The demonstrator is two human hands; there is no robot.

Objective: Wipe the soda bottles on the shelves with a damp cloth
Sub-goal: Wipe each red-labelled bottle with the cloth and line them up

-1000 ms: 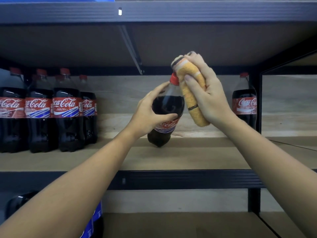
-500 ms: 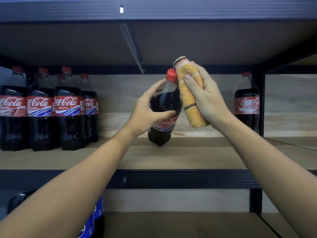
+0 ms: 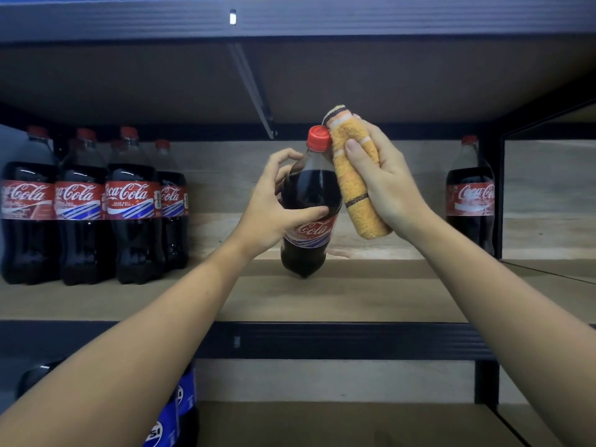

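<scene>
Wooden shelf (image 3: pixel 354 301) carries a tilted cola bottle (image 3: pixel 309 195); left hand (image 3: pixel 274 211) curls fingers around its body, right hand (image 3: pixel 383 185) grips a folded orange cloth (image 3: pixel 353 185) against its neck, beside the cap.

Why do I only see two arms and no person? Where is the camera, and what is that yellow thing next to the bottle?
The camera sits on the person's head and looks forward and down, so you only see their arms reaching out. The left hand grips a cola bottle, tilted on the wooden shelf. The right hand holds a rolled yellow cloth against the bottle's side, up near its red cap. That cloth is for wiping. More cola bottles stand in a group on the left, and one lone bottle stands on the right. Bottles with blue labels peek out on the shelf below.
</scene>
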